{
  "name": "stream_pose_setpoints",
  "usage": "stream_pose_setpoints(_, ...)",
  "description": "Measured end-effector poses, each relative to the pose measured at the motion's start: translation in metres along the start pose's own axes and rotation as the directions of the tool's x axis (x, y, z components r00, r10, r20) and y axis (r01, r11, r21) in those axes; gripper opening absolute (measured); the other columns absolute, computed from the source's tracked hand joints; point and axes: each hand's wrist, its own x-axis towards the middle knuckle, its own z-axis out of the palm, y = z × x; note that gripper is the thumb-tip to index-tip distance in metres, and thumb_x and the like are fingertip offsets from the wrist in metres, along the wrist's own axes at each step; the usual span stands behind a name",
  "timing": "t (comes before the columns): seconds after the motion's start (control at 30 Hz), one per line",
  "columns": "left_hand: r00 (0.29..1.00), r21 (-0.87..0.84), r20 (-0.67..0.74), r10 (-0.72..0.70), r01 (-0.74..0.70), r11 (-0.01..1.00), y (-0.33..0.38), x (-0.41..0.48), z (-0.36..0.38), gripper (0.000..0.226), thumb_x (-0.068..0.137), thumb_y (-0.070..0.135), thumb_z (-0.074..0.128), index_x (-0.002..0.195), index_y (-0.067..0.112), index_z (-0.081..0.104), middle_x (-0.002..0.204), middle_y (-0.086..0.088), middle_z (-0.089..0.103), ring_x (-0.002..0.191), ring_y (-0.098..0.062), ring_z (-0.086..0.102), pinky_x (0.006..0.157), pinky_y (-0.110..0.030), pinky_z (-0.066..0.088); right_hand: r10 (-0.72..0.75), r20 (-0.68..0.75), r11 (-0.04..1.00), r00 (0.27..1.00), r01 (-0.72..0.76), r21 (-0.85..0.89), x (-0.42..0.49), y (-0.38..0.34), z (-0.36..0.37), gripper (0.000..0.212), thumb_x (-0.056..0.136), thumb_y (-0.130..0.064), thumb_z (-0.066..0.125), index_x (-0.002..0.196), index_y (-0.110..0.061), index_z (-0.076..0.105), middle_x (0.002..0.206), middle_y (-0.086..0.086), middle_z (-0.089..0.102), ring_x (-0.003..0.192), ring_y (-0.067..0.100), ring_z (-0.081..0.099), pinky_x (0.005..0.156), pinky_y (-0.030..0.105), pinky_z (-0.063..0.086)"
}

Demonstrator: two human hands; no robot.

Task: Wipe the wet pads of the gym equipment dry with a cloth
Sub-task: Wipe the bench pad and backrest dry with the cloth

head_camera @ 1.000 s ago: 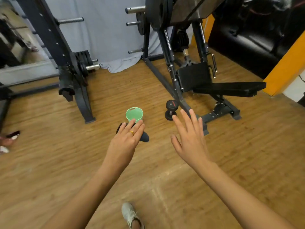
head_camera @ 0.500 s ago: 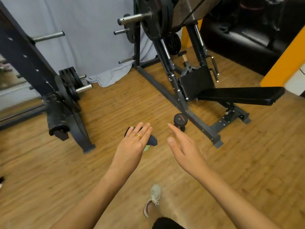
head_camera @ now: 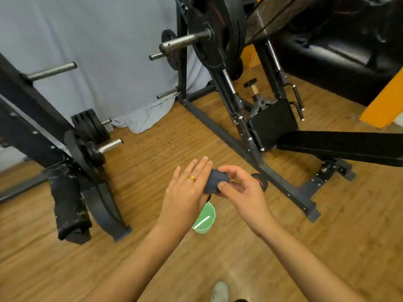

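Now holding a dark cloth [head_camera: 214, 182], bunched into a small wad, between both hands at the middle of the view. Pressing flat against its left side with the left hand [head_camera: 187, 188], ringed fingers straight and close together; thumb hidden, so possibly hooking underneath. Pinching its right end with the right hand [head_camera: 242, 190], curled forefinger on top and thumb below. Hovering directly over a green cup [head_camera: 201, 229] standing on the wooden floor [head_camera: 327, 247], with the left hand covering part of its rim. Half hiding, behind the right knuckles, a black dumbbell [head_camera: 261, 182] lying beside the machine's base rail. Keeping well apart from the black seat pad [head_camera: 272, 125] and the long bench pad [head_camera: 340, 147], up and to the right, touching neither.
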Motion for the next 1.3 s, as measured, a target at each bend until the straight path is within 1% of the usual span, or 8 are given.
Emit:
stream_pose_setpoints(0.1,0.973,-0.300,0.107,-0.206,0.229,0.926,-0.021,0.021,0.007,0.082,0.077,0.022,0.082,0.150,0.020,0.045,0.148,0.004,0.054,0.135,-0.015,0.050,0.103,-0.043,0.049,-0.007,-0.047,1.000,0.999,0.006,-0.003,0.031,0.001,0.001,0.037,0.093,0.011,0.058,0.107,-0.021,0.071,0.110,0.005,0.073,0.099,0.017,0.070,0.094,0.046,0.057)
stream_pose_setpoints(0.17,0.896,-0.503,0.301,-0.326,0.440,0.744,-0.035,0.037,0.011,0.087,0.080,0.029,0.080,0.154,0.029,0.036,0.144,0.014,0.054,0.128,-0.004,0.052,0.100,-0.031,0.049,-0.022,-0.056,1.000,0.998,0.021,-0.010,0.044,0.001,0.001,0.034,0.092,0.013,0.058,0.106,-0.016,0.071,0.113,0.005,0.074,0.109,0.018,0.069,0.095,0.038,0.056)
stream_pose_setpoints(0.27,0.796,-0.694,0.557,-0.236,0.602,0.394,-0.061,0.058,0.025,0.098,0.069,0.034,0.087,0.154,0.025,0.037,0.143,0.010,0.057,0.125,-0.001,0.057,0.101,-0.029,0.051,-0.050,-0.088,0.998,0.995,0.045,-0.049,0.065,0.002,0.004,0.029,0.092,0.014,0.057,0.107,-0.008,0.069,0.113,0.009,0.072,0.111,0.020,0.067,0.093,0.032,0.054)
stream_pose_setpoints(0.47,0.720,-0.706,0.688,0.088,0.693,-0.147,-0.093,0.087,0.018,0.076,0.084,0.015,0.071,0.150,0.032,0.038,0.142,0.013,0.057,0.128,-0.022,0.060,0.099,-0.054,0.054,-0.020,-0.252,0.996,0.968,0.042,0.084,0.095,-0.003,0.021,0.029,0.093,0.019,0.047,0.101,-0.002,0.065,0.077,-0.007,0.070,0.068,0.003,0.064,0.063,0.014,0.048)
stream_pose_setpoints(0.53,0.749,-0.721,0.661,0.045,0.650,-0.242,-0.102,0.099,0.021,0.066,0.088,0.017,0.066,0.149,0.026,0.042,0.144,0.007,0.056,0.124,-0.031,0.062,0.091,-0.054,0.058,-0.012,-0.285,0.989,0.959,0.054,0.140,0.104,-0.004,0.027,0.026,0.094,0.013,0.054,0.109,-0.002,0.069,0.097,0.001,0.076,0.090,0.012,0.072,0.076,0.023,0.056)
stream_pose_setpoints(0.6,0.802,-0.791,0.597,-0.028,0.582,-0.188,-0.108,0.112,0.025,0.057,0.087,0.015,0.066,0.142,0.020,0.050,0.136,0.005,0.061,0.119,-0.034,0.065,0.083,-0.046,0.061,-0.021,-0.298,0.991,0.954,0.060,0.121,0.112,-0.004,0.033,0.026,0.093,0.003,0.064,0.117,-0.003,0.068,0.115,0.008,0.074,0.109,0.020,0.070,0.089,0.030,0.057)
stream_pose_setpoints(0.83,0.895,-0.891,0.432,-0.113,0.443,0.101,-0.145,0.145,0.045,0.044,0.084,-0.010,0.073,0.116,0.020,0.068,0.114,0.003,0.074,0.108,-0.012,0.069,0.093,-0.031,0.055,-0.095,-0.430,0.993,0.898,0.056,-0.102,0.149,0.008,0.052,0.034,0.087,0.008,0.069,0.111,-0.016,0.074,0.119,0.008,0.065,0.108,0.009,0.067,0.091,0.025,0.056)
stream_pose_setpoints(1.3,0.655,-0.646,0.750,-0.095,0.756,0.107,-0.201,0.114,0.295,0.044,0.086,-0.003,0.074,0.116,0.029,0.068,0.105,0.010,0.077,0.103,-0.009,0.070,0.091,-0.026,0.055,0.159,-0.460,0.909,0.873,-0.311,-0.276,0.229,0.240,-0.016,0.040,0.087,0.000,0.071,0.108,-0.034,0.071,0.109,0.005,0.063,0.095,0.005,0.064,0.087,0.022,0.051)
